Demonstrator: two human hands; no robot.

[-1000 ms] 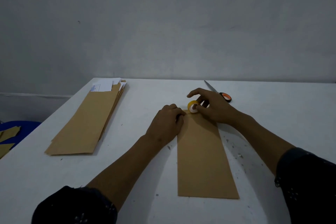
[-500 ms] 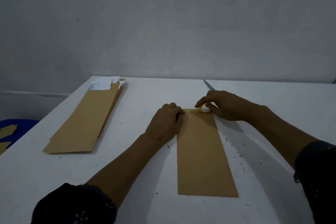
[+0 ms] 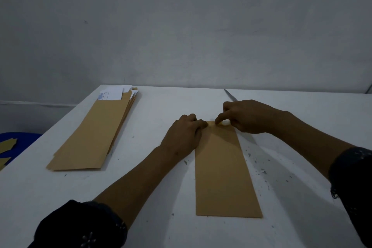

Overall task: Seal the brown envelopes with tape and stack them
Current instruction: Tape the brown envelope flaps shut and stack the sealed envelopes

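Both hands work the far end of the brown envelope point(image 3: 223, 171) lying mid-worktop — left hand point(image 3: 184, 137) pinning the corner, right hand point(image 3: 247, 116) pinching the tape roll point(image 3: 225, 122). Best keep the tape taut, pressed flat.

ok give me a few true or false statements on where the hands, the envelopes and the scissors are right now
1. The left hand presses on the far end of the single brown envelope. True.
2. The envelope stack lies to the right of the single envelope. False: it lies to its left.
3. The right hand holds the scissors. False: it is at the tape roll; the scissors lie behind it.
4. White papers stick out of the stack's far end. True.
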